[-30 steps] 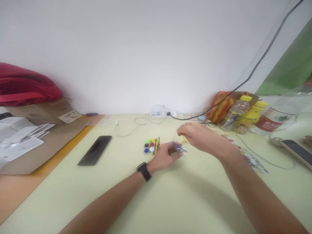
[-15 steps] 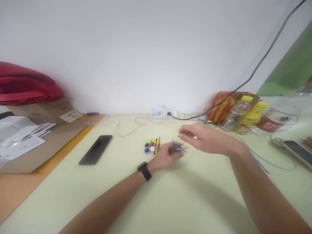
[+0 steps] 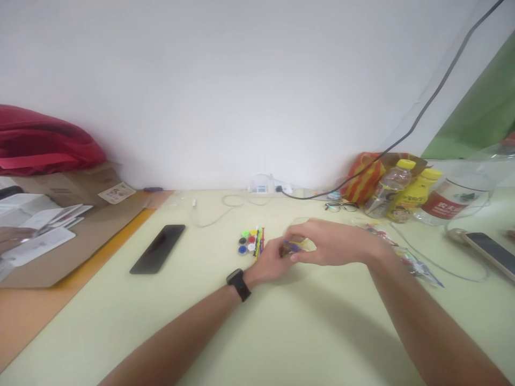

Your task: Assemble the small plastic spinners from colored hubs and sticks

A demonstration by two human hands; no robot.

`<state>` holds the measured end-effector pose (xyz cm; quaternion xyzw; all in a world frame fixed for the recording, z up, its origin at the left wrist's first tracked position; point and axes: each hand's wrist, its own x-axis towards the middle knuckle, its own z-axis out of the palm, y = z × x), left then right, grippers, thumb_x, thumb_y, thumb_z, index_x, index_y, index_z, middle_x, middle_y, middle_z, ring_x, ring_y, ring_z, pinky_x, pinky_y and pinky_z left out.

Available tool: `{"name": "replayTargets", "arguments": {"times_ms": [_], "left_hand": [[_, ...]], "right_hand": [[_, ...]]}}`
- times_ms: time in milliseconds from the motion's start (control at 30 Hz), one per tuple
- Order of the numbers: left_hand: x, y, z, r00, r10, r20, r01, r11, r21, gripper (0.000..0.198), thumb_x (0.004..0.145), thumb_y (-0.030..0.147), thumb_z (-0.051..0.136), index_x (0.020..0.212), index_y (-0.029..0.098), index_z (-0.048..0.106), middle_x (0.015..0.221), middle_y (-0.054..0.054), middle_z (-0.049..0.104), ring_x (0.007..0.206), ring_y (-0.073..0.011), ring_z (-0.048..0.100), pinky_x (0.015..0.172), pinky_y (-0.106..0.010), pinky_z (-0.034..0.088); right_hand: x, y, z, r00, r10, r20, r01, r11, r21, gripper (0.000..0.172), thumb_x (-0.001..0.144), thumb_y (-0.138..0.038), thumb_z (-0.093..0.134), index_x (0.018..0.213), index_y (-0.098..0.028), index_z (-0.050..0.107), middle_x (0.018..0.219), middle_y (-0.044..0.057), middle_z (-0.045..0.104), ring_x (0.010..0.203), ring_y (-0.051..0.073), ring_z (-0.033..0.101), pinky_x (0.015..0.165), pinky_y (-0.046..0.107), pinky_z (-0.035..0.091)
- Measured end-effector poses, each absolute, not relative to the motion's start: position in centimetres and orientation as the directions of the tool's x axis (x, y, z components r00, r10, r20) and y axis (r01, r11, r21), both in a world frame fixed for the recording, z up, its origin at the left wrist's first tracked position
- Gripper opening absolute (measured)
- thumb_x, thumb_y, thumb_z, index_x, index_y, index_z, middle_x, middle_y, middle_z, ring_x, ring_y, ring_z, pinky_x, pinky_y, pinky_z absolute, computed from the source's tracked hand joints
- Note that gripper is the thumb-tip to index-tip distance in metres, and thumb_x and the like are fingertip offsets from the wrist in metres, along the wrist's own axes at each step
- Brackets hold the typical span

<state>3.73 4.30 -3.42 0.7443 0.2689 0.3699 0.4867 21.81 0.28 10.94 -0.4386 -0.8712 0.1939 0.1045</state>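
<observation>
My left hand (image 3: 269,265), with a black watch (image 3: 238,284) on the wrist, is closed on a small clear packet (image 3: 298,245) with blue and yellow bits inside. From the right, my right hand (image 3: 336,242) reaches over, thumb and fingertips closed in at the packet's edge; exactly what they grip is hidden. Left of the packet lie several round coloured discs (image 3: 242,250) in green, yellow, black, red, blue and white. Beside them a bundle of thin coloured sticks (image 3: 259,242) stands close to my left hand.
A black phone (image 3: 157,249) lies to the left. Another person's hand (image 3: 14,238) touches white papers on cardboard (image 3: 100,230). Under my right forearm lie clear packets of coloured pieces (image 3: 420,267). Glasses (image 3: 341,206), bottles (image 3: 402,179) and a second phone (image 3: 488,249) are at right.
My right hand has moved left and slightly down onto the packet in my left hand. The glasses and packets behind my right arm show more. Another person's hand has appeared at far left.
</observation>
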Motion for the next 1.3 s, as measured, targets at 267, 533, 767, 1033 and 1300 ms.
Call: {"name": "replayTargets", "arguments": {"times_ms": [267, 533, 767, 1033, 1300], "left_hand": [[3.9, 3.8, -2.6, 0.552, 0.802, 0.228, 0.046, -0.302, 0.952, 0.034, 0.092, 0.046, 0.067, 0.107, 0.015, 0.070, 0.099, -0.009, 0.073, 0.089, -0.0218, 0.068, 0.077, -0.031, 0.053], [4.2, 4.0, -0.8, 0.461, 0.870, 0.176, -0.039, -0.178, 0.983, 0.042, 0.088, 0.050, 0.072, 0.112, 0.015, 0.070, 0.111, -0.013, 0.072, 0.090, -0.0213, 0.071, 0.068, -0.030, 0.060], [2.9, 4.1, 0.7, 0.414, 0.909, 0.044, -0.074, -0.015, 0.997, 0.035, 0.086, 0.047, 0.075, 0.089, 0.013, 0.070, 0.090, -0.011, 0.074, 0.072, -0.0198, 0.072, 0.057, -0.028, 0.059], [1.0, 0.6, 1.0, 0.386, 0.922, -0.024, -0.049, 0.047, 0.998, 0.036, 0.080, 0.047, 0.080, 0.094, 0.015, 0.071, 0.085, -0.007, 0.072, 0.073, -0.0212, 0.071, 0.053, -0.028, 0.059], [0.5, 1.0, -0.5, 0.250, 0.965, 0.075, 0.013, -0.081, 0.997, 0.031, 0.077, 0.042, 0.083, 0.080, 0.014, 0.071, 0.081, -0.005, 0.071, 0.074, -0.0170, 0.066, 0.067, -0.027, 0.055]], "right_hand": [[22.8, 0.6, 12.3, -0.566, 0.813, 0.138, 0.660, 0.547, -0.515, 0.019, 0.094, -0.037, 0.061, 0.107, -0.025, 0.069, 0.110, 0.005, 0.073, 0.102, 0.024, 0.068, 0.084, 0.033, 0.052], [25.5, 1.6, 13.5, -0.288, 0.835, 0.470, 0.639, 0.532, -0.555, 0.025, 0.095, -0.046, 0.061, 0.102, -0.023, 0.070, 0.107, 0.007, 0.074, 0.096, 0.023, 0.068, 0.084, 0.034, 0.054], [29.0, 3.4, 8.9, -0.265, 0.926, 0.270, 0.681, 0.378, -0.627, 0.047, 0.103, -0.057, 0.039, 0.107, -0.020, 0.068, 0.108, 0.010, 0.072, 0.102, 0.025, 0.066, 0.090, 0.039, 0.051], [28.2, -0.2, 4.8, -0.466, 0.876, 0.128, 0.506, 0.382, -0.774, 0.037, 0.102, -0.039, 0.036, 0.087, -0.019, 0.064, 0.091, 0.008, 0.070, 0.088, 0.023, 0.065, 0.082, 0.036, 0.049], [24.8, -0.8, 2.0, -0.100, 0.923, 0.372, 0.425, 0.378, -0.823, 0.020, 0.073, -0.012, 0.046, 0.082, -0.023, 0.060, 0.081, 0.004, 0.069, 0.080, 0.022, 0.066, 0.076, 0.036, 0.052]]}}
